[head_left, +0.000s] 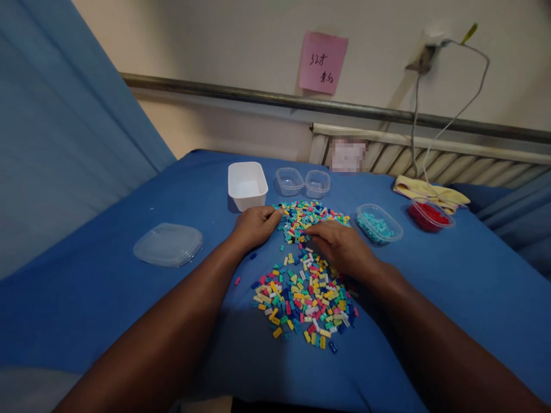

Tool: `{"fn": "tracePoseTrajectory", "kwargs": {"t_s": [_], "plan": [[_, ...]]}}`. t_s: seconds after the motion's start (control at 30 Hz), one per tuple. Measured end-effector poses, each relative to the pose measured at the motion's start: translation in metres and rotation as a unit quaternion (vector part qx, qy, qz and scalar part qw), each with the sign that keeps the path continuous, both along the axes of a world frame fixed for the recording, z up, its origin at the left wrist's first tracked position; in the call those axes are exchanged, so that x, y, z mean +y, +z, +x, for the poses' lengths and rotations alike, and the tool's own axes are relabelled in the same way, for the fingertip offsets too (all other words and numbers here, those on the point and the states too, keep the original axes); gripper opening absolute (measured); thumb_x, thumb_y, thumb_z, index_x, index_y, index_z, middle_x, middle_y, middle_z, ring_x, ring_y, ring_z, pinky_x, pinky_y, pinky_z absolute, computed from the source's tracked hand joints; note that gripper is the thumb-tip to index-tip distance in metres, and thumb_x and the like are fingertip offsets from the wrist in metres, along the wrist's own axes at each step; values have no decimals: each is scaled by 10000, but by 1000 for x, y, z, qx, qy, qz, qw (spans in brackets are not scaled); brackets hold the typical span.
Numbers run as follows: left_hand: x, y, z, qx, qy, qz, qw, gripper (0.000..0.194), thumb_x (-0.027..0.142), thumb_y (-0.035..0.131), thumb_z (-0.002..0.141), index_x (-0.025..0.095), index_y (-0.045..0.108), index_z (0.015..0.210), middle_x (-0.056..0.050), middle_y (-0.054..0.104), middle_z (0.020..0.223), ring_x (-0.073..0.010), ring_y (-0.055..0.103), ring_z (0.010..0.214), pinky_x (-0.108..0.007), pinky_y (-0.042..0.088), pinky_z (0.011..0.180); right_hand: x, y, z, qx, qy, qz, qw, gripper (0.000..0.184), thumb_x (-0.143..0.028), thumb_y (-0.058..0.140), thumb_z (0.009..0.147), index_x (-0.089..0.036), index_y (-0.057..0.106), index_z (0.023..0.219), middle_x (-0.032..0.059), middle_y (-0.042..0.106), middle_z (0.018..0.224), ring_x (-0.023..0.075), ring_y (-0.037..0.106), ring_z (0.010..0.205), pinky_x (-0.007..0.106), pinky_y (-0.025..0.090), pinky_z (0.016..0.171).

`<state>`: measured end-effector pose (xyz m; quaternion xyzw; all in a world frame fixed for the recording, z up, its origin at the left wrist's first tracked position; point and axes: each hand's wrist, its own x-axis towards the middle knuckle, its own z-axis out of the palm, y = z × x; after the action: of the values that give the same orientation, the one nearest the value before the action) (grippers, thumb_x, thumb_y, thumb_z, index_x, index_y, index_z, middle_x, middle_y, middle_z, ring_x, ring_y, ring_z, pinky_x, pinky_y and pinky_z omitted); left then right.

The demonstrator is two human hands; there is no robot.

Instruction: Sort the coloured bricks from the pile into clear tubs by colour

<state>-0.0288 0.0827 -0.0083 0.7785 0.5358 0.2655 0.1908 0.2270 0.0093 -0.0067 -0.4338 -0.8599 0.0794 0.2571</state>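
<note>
Two adjoining heaps of small coloured toy building bricks lie on the blue cloth, a far heap (307, 212) and a near heap (303, 298). My left hand (257, 225) rests at the left edge of the far heap, its fingers curled under and the thumb alongside. Whatever its fingers hold, if anything, is hidden. Over the right side, where the heaps meet, is my right hand (342, 244), palm down with fingers bent together. Its fingertips reach in among the bricks; I cannot make out what lies between them.
A white tub (247, 182) and two small clear containers (289, 181) stand behind the heaps. On the right are a clear container of turquoise bricks (376, 225), one of red bricks (431, 216) and a yellow cloth (428, 191). Stacked clear lids (167, 244) lie left.
</note>
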Motion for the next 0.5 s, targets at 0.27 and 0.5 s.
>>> {"fn": "tracePoseTrajectory", "kwargs": {"t_s": [0.27,0.5], "plan": [[-3,1,1,-4,6,1,1000,554,615,437,988,205,459,617,9,436,568,-155,430,582,-325,192,593,6,-5,-9,-75,-12,-34,997,272,-178,574,1035,-195,735,1254,95,754,1220,234,685,1151,354,509,1052],[-5,3,2,0,9,6,1000,551,605,438,990,204,434,613,8,427,562,-154,420,572,-329,187,596,4,4,-12,-138,-4,-52,989,230,-250,570,1065,-221,770,1175,85,762,1154,229,678,1118,330,485,1026]]}}
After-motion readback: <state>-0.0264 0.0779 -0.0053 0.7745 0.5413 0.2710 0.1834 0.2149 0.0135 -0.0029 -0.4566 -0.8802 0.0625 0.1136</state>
